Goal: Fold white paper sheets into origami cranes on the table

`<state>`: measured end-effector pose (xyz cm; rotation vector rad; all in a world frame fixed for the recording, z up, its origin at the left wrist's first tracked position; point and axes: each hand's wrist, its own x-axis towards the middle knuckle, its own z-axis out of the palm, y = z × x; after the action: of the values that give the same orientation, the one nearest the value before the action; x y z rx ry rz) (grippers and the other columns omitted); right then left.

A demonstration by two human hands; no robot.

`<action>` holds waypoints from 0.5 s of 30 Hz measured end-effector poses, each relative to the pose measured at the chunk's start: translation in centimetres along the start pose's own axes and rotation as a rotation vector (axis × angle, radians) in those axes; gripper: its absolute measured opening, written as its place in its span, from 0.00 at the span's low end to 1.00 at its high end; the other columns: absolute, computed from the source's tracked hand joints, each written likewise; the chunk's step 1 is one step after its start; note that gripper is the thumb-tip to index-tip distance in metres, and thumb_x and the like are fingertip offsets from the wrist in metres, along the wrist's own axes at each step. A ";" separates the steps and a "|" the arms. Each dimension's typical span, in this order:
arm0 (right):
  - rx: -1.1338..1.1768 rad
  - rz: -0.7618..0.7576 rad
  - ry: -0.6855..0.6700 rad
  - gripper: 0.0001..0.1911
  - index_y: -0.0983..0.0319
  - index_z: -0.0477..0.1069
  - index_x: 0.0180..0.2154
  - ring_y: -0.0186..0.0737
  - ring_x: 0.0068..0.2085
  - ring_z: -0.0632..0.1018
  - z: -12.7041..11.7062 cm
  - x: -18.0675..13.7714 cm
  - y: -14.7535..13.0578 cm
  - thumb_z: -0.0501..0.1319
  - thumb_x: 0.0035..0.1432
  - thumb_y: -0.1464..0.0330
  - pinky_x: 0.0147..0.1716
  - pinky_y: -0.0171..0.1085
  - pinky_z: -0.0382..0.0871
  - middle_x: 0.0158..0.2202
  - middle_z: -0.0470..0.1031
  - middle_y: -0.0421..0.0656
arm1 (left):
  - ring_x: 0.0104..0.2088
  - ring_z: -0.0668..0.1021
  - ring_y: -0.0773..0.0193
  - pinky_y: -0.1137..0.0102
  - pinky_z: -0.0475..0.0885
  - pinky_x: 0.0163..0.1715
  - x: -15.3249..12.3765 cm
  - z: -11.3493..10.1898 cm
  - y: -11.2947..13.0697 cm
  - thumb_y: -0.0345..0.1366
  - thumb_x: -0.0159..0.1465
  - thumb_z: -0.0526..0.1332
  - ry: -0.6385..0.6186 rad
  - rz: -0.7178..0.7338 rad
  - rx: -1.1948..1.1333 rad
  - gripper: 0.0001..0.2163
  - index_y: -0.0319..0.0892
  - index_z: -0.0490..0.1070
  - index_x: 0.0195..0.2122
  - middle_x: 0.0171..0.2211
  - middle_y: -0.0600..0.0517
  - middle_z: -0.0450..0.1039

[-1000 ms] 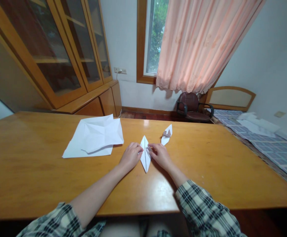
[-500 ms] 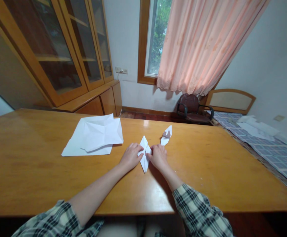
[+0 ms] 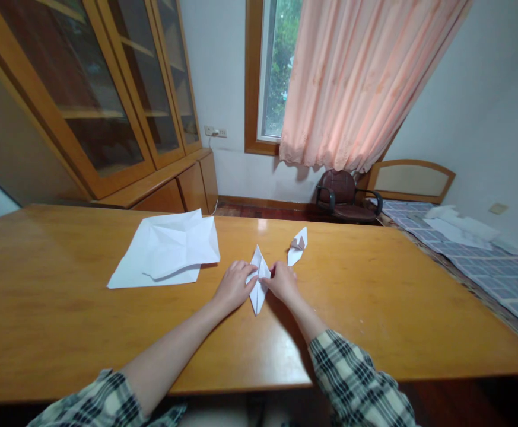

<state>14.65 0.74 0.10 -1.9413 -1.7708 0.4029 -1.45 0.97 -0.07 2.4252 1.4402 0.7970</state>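
Note:
A white folded paper (image 3: 257, 299), a long pointed diamond with a crease down its middle, lies on the wooden table (image 3: 365, 296). At its left side my left hand (image 3: 235, 283) has fingers and thumb closed on the edge, the thumb resting near the centre. From the right, my right hand (image 3: 284, 281) pinches the opposite edge between thumb and fingers. The folds under my fingertips are partly hidden. Just beyond my right hand sits a second folded paper (image 3: 297, 246), white with a brownish-grey piece at its middle.
To the left lie white paper sheets (image 3: 169, 249), a creased one on top of a flatter one. Behind the table stand a glass-door cabinet (image 3: 152, 160) and a brown armchair (image 3: 339, 193). A bed (image 3: 445, 231) with papers on it is at the right.
The view has shifted slightly. Both hands stay on the folded paper; the right fingers have drawn together into a tighter pinch at its right edge.

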 end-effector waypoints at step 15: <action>0.554 -0.411 0.108 0.19 0.61 0.60 0.50 0.40 0.45 0.74 0.3 -1.1 -1.7 0.58 0.56 0.69 0.47 0.41 0.67 0.43 0.73 0.47 | 0.43 0.77 0.57 0.65 0.70 0.44 0.9 -0.6 0.7 0.47 0.63 0.54 0.017 -0.187 -0.667 0.19 0.39 0.71 0.47 0.43 0.47 0.76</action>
<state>12.94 -0.23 0.67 -1.1680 -1.7013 0.5563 -0.93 1.34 1.07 1.7617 1.1382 1.0463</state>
